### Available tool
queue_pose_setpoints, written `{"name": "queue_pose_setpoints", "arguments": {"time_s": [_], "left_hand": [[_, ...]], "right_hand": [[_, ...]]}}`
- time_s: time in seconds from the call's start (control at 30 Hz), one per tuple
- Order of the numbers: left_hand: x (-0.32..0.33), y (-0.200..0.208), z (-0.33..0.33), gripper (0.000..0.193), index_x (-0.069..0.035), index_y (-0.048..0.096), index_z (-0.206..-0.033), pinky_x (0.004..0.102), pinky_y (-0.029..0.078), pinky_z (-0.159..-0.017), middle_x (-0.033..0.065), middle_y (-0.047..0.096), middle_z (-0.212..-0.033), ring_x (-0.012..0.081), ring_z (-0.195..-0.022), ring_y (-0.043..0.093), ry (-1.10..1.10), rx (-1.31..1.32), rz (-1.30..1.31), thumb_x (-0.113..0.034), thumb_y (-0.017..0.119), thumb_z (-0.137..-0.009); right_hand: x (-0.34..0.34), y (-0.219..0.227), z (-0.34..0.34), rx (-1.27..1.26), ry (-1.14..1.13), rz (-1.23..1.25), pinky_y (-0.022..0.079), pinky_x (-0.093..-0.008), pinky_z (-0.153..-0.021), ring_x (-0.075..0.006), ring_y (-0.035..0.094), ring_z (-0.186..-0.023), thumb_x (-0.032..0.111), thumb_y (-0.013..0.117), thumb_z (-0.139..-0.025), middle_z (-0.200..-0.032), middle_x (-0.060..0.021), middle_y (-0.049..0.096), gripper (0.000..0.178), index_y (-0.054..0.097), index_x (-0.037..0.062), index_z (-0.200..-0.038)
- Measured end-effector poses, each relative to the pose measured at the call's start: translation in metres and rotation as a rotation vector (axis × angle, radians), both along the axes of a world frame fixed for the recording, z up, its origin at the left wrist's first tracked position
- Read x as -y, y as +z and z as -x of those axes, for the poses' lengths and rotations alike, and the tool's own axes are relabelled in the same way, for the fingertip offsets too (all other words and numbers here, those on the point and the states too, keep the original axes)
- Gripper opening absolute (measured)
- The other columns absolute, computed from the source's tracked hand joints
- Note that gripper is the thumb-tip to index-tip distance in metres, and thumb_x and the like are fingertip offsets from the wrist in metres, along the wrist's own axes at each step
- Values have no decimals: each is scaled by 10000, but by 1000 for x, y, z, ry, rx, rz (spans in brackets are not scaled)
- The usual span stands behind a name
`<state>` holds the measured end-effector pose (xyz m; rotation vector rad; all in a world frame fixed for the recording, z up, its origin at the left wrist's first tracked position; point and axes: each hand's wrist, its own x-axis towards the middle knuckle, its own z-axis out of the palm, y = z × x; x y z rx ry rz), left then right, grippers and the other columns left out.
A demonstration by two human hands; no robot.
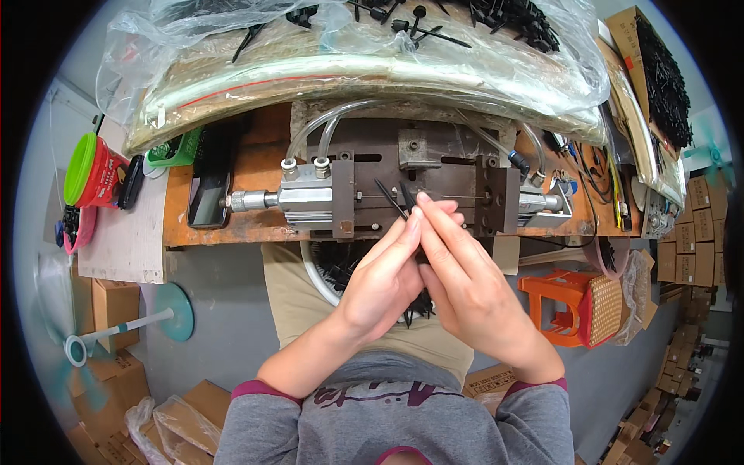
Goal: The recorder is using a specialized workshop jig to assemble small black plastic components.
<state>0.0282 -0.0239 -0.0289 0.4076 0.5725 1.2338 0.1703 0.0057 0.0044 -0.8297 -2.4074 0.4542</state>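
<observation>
My hands meet just in front of a brown metal fixture (372,139). Between its two upright plates runs a thin rod (457,197). In my left hand (381,283), closed at the fingertips, is a slim black plastic piece (390,197) that slants up and left. My right hand (469,283) is closed beside it, fingertips against a second black piece (406,195). The lower ends of both pieces are hidden by my fingers. Below, on my lap, a white-rimmed round container (314,279) holds more black pieces, partly covered by my left hand.
Silver air cylinders (304,198) with clear hoses (310,128) flank the fixture. A phone (209,182) lies to the left, near a red tub (101,170). Behind, a plastic-covered bundle (349,77) carries loose black pieces. An orange stool (554,298) stands at the right, a fan (167,314) at the left.
</observation>
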Motion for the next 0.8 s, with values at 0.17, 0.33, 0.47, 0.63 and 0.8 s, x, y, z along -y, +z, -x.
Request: {"name": "queue_pose_setpoints", "arguments": {"time_s": [0.17,0.33,0.47,0.63,0.8], "left_hand": [[9,-12,5,353,-58,498,-1366,465,473,-1074,205,545,-1452,268,-1306,559,-30,-67,38,-276,359,-1126],[17,-25,12,296,-63,539,-1279,365,528,-944,70,580,-1264,151,-1151,582,-106,-60,73,-281,409,-1126],[20,-32,18,255,-63,547,-1220,358,562,-877,112,638,-1136,168,-1003,647,-44,-304,-40,-261,425,-1116],[38,-25,26,218,-44,564,-1070,222,423,-639,13,581,-844,65,-689,510,115,-665,-165,-225,448,-1111],[40,-19,30,280,-51,560,-992,200,401,-611,9,554,-852,40,-676,483,328,-600,-286,-266,436,-1121]], "right_hand": [[-4,6,-23,-2,120,84,600,-390,-884,-368,695,-1088,-99,708,-758,-1357,-239,607,484,637,-81,-1236],[-3,-12,-29,-87,166,54,611,-383,-853,-333,712,-1048,-64,763,-756,-1260,-224,660,392,688,-68,-1141],[-3,-22,-34,-205,96,66,612,-380,-835,-319,714,-1037,-58,774,-765,-1211,-208,680,334,714,-51,-1094],[-5,-38,-20,-98,-21,-16,594,-377,-857,-320,698,-1014,-21,751,-769,-1319,-211,633,300,649,-31,-1051],[-12,-47,-1,133,-42,-256,577,-326,-737,-217,698,-788,80,677,-741,-1312,-226,648,240,624,-7,-959]]}}
